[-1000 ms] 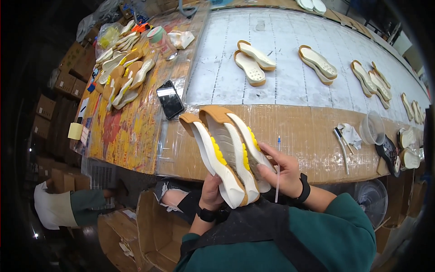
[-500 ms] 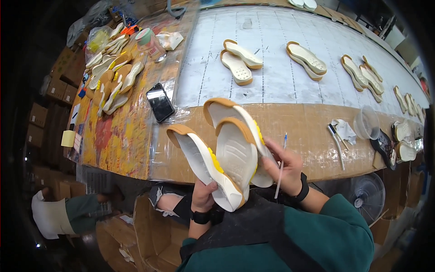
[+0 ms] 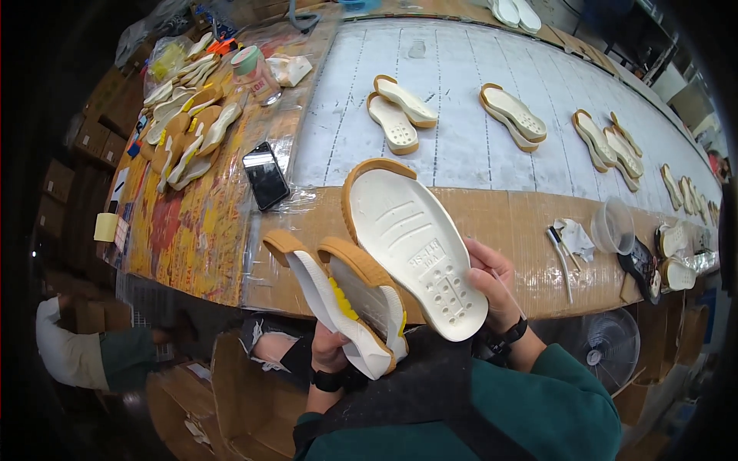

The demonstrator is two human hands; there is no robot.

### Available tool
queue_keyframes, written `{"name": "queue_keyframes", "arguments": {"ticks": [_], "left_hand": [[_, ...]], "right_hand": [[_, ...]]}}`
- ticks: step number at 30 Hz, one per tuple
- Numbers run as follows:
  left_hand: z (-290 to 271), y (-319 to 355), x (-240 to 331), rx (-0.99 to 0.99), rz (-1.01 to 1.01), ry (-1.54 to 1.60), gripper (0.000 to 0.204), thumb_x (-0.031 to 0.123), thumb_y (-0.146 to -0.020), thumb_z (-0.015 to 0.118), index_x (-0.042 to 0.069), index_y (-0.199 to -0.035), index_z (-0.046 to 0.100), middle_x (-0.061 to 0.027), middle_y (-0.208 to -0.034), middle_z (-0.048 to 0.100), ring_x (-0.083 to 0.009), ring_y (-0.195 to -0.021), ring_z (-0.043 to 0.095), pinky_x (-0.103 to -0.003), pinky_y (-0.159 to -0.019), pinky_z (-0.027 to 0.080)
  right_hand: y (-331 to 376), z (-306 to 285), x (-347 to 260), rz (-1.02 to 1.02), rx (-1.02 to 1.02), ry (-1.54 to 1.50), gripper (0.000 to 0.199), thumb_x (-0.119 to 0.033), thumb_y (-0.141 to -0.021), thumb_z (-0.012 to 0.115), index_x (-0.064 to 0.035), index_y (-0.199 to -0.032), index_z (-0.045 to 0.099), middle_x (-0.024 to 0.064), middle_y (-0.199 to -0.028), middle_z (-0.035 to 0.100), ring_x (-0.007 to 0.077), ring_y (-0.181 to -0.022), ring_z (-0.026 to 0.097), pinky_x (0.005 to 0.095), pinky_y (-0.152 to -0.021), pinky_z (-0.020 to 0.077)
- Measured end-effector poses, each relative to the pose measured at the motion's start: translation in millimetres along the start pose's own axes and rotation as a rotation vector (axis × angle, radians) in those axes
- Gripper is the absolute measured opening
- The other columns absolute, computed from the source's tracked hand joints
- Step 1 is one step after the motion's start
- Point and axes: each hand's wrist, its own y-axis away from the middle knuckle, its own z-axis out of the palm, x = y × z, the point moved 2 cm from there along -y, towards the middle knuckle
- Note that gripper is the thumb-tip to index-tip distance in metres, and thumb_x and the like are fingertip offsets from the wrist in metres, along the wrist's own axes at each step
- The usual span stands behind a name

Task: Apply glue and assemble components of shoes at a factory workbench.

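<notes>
My left hand [image 3: 329,349] is closed around the heel ends of two shoe soles, an outer one [image 3: 323,292] showing its white side with yellow patches and a tan toe rim, and another [image 3: 373,280] close against it. A third sole [image 3: 403,223] is in my right hand [image 3: 496,284], its cream inner face turned up, with grooves in the front and small holes in the heel. My right fingers grip its edge beside the heel. A thin pale stick [image 3: 513,298], its tip hidden, is also held in that hand.
Pairs of soles [image 3: 392,127] lie spaced along the white lined surface [image 3: 461,58]. A phone [image 3: 266,177], a lidded jar [image 3: 255,75] and a sole pile [image 3: 188,146] are at left. A brush [image 3: 563,261], plastic cup [image 3: 613,225] and fan [image 3: 603,346] sit at right.
The right-hand sole has come apart from the other two and turned its inner face up. The left-hand pair has tilted and moved slightly left and down. The stick now points lower right.
</notes>
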Motion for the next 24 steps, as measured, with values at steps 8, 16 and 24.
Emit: {"name": "queue_keyframes", "arguments": {"ticks": [8,16,24], "left_hand": [[15,-8,0,0.124,0.176,-0.103,0.064,0.006,-0.067,0.065,-0.001,-0.121,0.032,-0.0129,-0.109,0.049,-0.0229,-0.1,0.049,-0.033,-0.089,0.037],[51,-19,7,0.017,0.291,-0.332,0.073,0.024,-0.063,0.074,-0.004,-0.118,0.035,-0.0103,-0.113,0.047,-0.0188,-0.103,0.047,-0.031,-0.089,0.036],[64,-5,1,0.037,0.135,-0.564,0.063,0.015,-0.064,0.069,-0.004,-0.116,0.036,-0.0132,-0.108,0.048,-0.0183,-0.098,0.049,-0.031,-0.085,0.04]], "right_hand": [[-3,6,1,-0.045,-0.056,-0.014,0.05,0.003,-0.077,0.053,0.0058,-0.123,0.033,0.0203,-0.121,0.043,0.0225,-0.111,0.044,0.0317,-0.093,0.0359],[11,28,25,0.16,-0.206,0.432,0.046,0.0,-0.075,0.061,0.0014,-0.117,0.045,0.0136,-0.107,0.056,0.0156,-0.095,0.055,0.0264,-0.082,0.0432],[-22,25,-14,-0.389,-0.14,0.9,0.031,-0.012,-0.068,0.069,-0.0028,-0.095,0.06,0.0098,-0.076,0.062,0.0162,-0.061,0.059,0.0228,-0.056,0.0451]]}}
